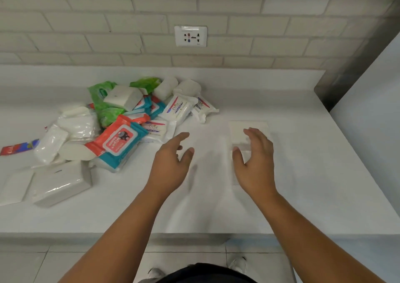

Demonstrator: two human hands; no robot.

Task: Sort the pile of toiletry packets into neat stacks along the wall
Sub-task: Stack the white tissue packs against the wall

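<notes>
**Both hands free, pile mostly unsorted**

Head view: the mixed pile of plastic-wrapped toiletry packets sits left of centre on the white countertop, near the pale brick-tile wall but not lined up along it. One flat white rectangular packet lies apart on the right, just beyond the right hand.

Left hand and right hand are apart, fingers loosely spread, neither holding anything. Whether the right hand touches the white packet: cannot tell, it is blurred.

Handling, by the look:
- Red-and-teal soft wipes pack: floppy, glossy film, likely slippery. Take it across the short sides.
- White Dove soap packets: small and stiffer, easy pinch.
- Clear-wrapped white tissue block: light, squashy. Grip flat from above.
- Green film pouches: half buried, so lift what overlaps them first.

All look light and none fragile.

Room: bare strip along the wall to the right of the pile, below the white wall socket. The grey metal side panel closes off the far right. The front counter edge is near the tissue block, so sliding things could drop off.
</notes>
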